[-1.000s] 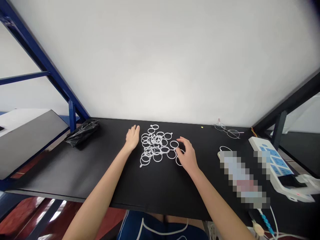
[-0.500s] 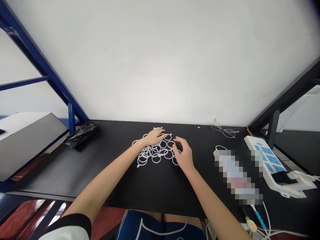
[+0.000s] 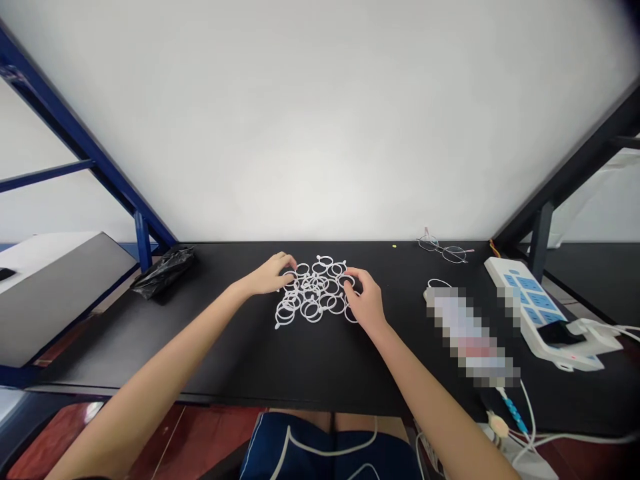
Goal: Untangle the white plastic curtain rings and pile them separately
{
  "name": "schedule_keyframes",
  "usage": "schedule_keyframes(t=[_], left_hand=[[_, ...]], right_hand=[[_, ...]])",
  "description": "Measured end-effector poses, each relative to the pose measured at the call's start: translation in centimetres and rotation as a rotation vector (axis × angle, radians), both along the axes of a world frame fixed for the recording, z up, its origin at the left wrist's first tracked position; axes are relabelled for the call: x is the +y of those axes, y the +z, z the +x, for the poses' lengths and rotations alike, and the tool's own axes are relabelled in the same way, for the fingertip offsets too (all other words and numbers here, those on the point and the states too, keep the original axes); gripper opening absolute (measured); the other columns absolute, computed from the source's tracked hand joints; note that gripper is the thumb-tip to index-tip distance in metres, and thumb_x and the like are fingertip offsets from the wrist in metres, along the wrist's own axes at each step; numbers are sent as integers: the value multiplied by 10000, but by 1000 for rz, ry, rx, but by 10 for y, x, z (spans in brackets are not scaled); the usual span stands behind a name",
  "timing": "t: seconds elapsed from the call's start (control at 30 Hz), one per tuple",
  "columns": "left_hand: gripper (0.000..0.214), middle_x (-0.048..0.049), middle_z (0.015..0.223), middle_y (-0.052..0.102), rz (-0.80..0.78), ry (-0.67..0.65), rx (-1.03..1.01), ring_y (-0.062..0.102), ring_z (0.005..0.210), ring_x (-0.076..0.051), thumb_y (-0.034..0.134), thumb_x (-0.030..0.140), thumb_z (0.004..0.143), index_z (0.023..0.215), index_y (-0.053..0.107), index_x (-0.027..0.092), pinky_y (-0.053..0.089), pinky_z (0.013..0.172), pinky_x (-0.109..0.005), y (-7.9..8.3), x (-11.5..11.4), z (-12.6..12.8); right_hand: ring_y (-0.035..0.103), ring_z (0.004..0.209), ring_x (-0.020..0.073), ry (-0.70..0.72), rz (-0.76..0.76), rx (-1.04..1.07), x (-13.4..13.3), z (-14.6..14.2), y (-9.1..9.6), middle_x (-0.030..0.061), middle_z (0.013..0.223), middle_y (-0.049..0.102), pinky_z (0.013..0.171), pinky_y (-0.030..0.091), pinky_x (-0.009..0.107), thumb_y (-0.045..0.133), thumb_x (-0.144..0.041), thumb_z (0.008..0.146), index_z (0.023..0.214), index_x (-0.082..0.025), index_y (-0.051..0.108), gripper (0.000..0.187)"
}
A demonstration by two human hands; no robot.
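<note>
A pile of several white plastic rings point(image 3: 314, 291) lies on the black table point(image 3: 225, 340), near the middle and toward the wall. My left hand point(image 3: 271, 273) rests at the pile's left edge, its fingers curled over the nearest rings. My right hand point(image 3: 367, 301) sits at the pile's right edge, fingers bent and fingertips touching rings there. Whether either hand has a ring pinched is not clear.
A crumpled black bag point(image 3: 163, 269) lies at the far left of the table. Eyeglasses point(image 3: 444, 251) rest by the wall on the right. A white and blue power strip point(image 3: 537, 307), cables and a blurred-out item point(image 3: 467, 335) fill the right side. Blue steel frame point(image 3: 90, 160) rises at left.
My left hand swept from the pile's left side across its top, then pulled back to the left edge with fingers curled. The rings were bunched closer together. My right hand stayed at the right edge.
</note>
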State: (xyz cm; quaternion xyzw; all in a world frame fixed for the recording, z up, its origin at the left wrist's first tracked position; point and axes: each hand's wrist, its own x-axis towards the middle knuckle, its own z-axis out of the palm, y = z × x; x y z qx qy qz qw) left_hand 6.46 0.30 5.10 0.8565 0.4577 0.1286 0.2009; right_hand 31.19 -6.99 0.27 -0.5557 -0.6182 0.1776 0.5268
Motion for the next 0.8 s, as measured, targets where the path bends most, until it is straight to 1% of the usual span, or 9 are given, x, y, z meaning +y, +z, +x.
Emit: schedule_keyframes(t=[0.07,0.13,0.23,0.3,0.37,0.47,0.63,0.73,0.8], left_hand=[[278,-79,1045,589,15,46,94,544,1049,-253,524,348,750,982,566,201,449,950,-394,0,-16,-16],[319,-81,1040,586,15,93,140,531,1050,-267,546,398,751,1004,551,204,443,941,-406,-2,-33,-23],[420,-90,1061,591,4,167,137,521,1060,-278,520,532,790,1052,536,203,431,945,-418,-8,-52,-22],[444,-94,1052,598,6,209,134,529,1050,-282,484,564,810,1059,529,198,431,936,-418,-13,-57,-18],[413,-97,1033,605,8,229,149,543,1035,-285,491,527,802,1039,526,191,438,917,-408,-16,-56,-14],[373,-101,985,623,-11,240,216,573,991,-293,548,423,738,1020,511,181,455,855,-389,-19,-51,-10],[378,-56,830,650,-93,235,307,630,795,-253,542,225,668,1039,483,188,453,685,-331,-21,-43,-4],[342,-22,742,630,-114,237,242,627,713,-215,534,184,667,1006,488,193,463,655,-313,-19,-42,-4],[327,3,712,601,-209,246,97,605,652,-184,550,204,685,1003,476,195,483,595,-295,-15,-45,-7]], right_hand=[[630,1039,256,8,13,5,0,-1,-1,91,1053,688,925,487,430,499,-227,820,941,-213,629,178],[632,1035,254,13,24,8,0,-2,-3,89,1050,689,925,489,433,501,-225,819,942,-212,632,180],[630,1035,253,26,32,10,0,-3,-5,88,1054,688,930,490,441,501,-221,822,943,-213,636,181],[627,1038,251,32,38,11,0,-3,-6,88,1050,686,931,492,440,499,-221,826,946,-215,636,182],[625,1042,251,32,38,13,-1,-3,-5,88,1046,686,927,494,437,499,-221,827,948,-214,635,183],[626,1034,255,31,43,12,-2,-4,-4,90,1038,686,912,500,438,500,-218,823,946,-211,634,182],[630,1012,248,37,74,11,-3,-5,-1,86,1030,687,888,509,422,497,-203,819,928,-211,639,178],[634,993,246,34,76,13,-4,-6,0,86,1024,690,872,515,416,498,-201,818,922,-208,643,179],[636,987,245,35,80,13,-4,-7,0,87,1020,690,863,521,415,496,-201,820,924,-206,646,182]])
